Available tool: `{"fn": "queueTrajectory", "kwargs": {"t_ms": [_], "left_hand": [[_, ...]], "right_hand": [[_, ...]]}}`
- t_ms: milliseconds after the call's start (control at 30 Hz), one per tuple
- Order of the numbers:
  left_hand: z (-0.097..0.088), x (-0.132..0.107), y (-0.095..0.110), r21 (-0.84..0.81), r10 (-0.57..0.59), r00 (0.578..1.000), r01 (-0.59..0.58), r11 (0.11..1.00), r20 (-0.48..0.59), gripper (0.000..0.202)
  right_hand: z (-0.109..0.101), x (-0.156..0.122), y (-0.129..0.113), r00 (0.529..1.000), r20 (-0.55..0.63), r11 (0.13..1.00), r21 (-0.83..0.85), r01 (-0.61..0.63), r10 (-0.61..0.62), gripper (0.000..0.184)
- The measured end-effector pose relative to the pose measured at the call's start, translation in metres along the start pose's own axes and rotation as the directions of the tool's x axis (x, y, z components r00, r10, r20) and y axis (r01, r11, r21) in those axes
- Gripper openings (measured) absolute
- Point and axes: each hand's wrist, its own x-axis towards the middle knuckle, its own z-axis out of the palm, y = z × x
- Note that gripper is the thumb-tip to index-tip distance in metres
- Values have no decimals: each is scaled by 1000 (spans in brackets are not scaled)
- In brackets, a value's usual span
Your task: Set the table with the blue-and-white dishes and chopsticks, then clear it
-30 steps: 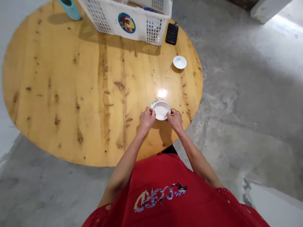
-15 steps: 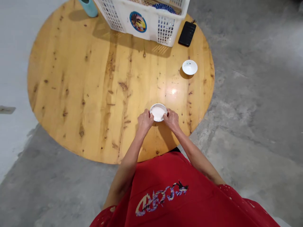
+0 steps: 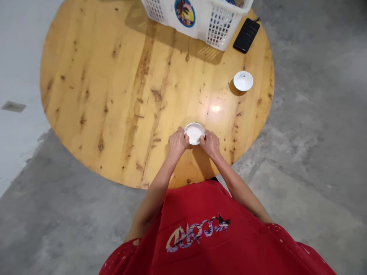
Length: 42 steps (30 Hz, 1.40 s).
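Note:
A small white bowl is held between my two hands near the front edge of the round wooden table. My left hand grips its left rim, thumb over the inside edge and fingers curled around the outer side. On the opposite rim, my right hand has the same kind of hold. The inside of the bowl looks plain and pale. Whether its base touches the wood cannot be made out. A second white bowl with small marks inside stands farther off to the right.
At the far edge stands a white plastic basket with a round palm-tree sticker; blue-patterned items show through its holes. A black phone-like case lies to its right. Grey concrete floor surrounds the table's right side.
The view has shifted, so the table, basket and second bowl appear farther right and slightly higher. The turquoise object at the top left has left the view. Both hands keep their hold on the bowl.

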Motion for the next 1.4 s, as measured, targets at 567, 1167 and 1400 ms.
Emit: {"fn": "queueTrajectory", "kwargs": {"t_ms": [567, 1167, 1400], "left_hand": [[0, -1, -1, 93, 67, 996, -72, 993, 52, 35], [38, -6, -17, -452, 8, 1000, -2, 892, 11, 36], [25, -47, -1, -528, -41, 999, 18, 849, -31, 36]], "right_hand": [[-11, -6, -8, 999, 41, 999, -33, -33, 34, 37], [8, 0, 14, 999, 35, 907, 420, -19, 5, 27], [3, -35, 24, 997, -49, 878, 473, 76, -60, 24]]}}
